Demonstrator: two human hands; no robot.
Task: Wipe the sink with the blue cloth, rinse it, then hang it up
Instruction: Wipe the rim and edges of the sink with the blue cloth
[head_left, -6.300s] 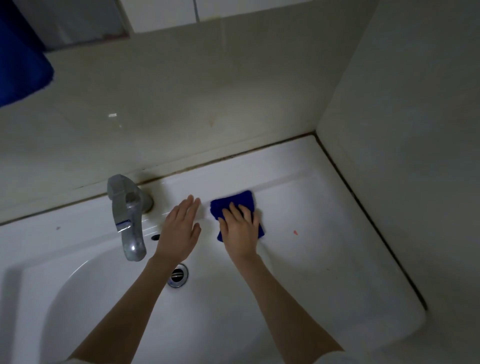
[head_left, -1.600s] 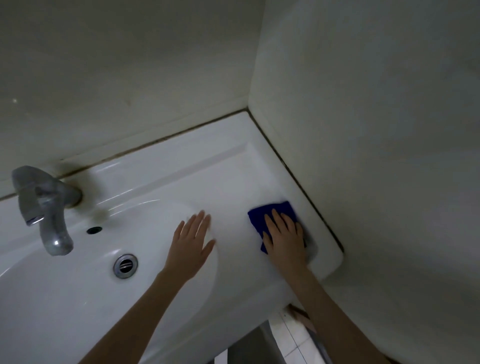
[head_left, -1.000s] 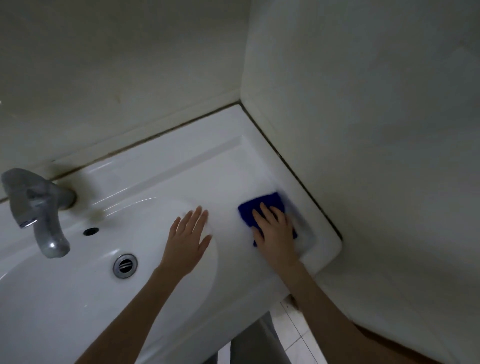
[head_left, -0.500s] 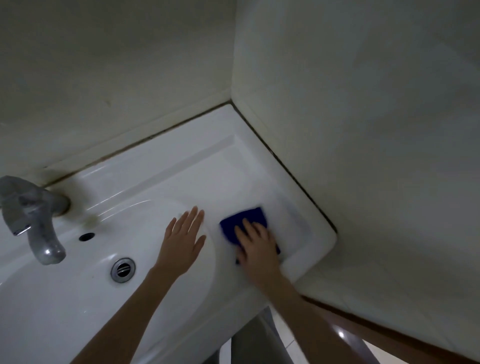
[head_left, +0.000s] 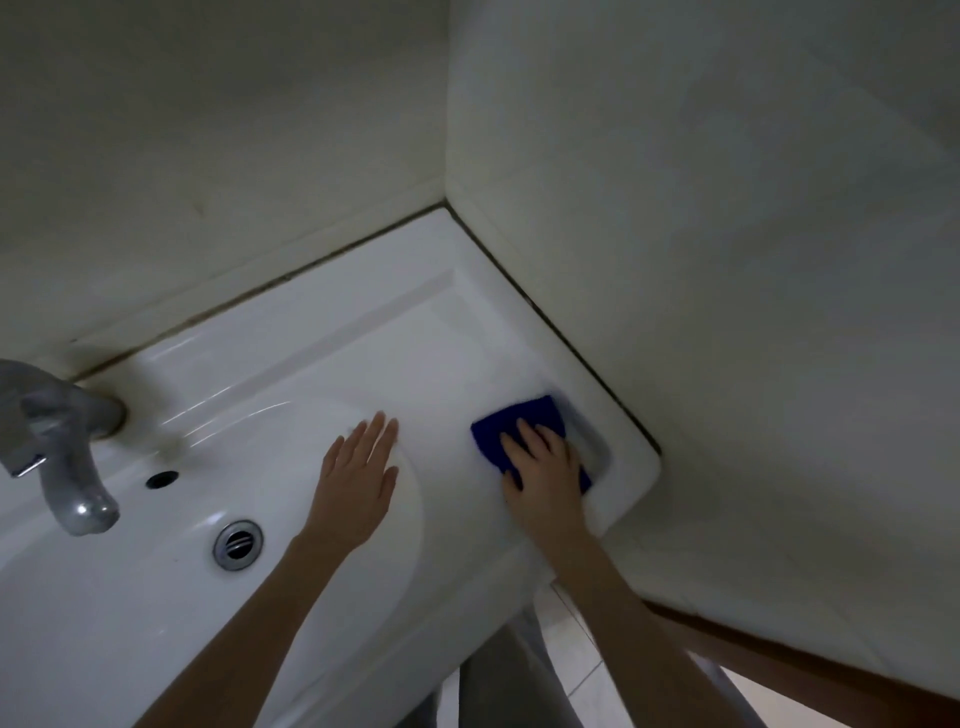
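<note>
Blue and soft, the cloth (head_left: 511, 423) lies folded flat under our right hand (head_left: 545, 467) in the head view, showing ahead of the fingertips on the sink (head_left: 363, 338) ledge beside the wall. That hand presses it with fingers straight, gripping nothing; our left hand (head_left: 358, 467), off to its left, rests flat and empty on the basin rim. We judge the cloth light, limp, perhaps damp on slick porcelain, so pinching its free edge beyond the fingertips should lift it.
</note>
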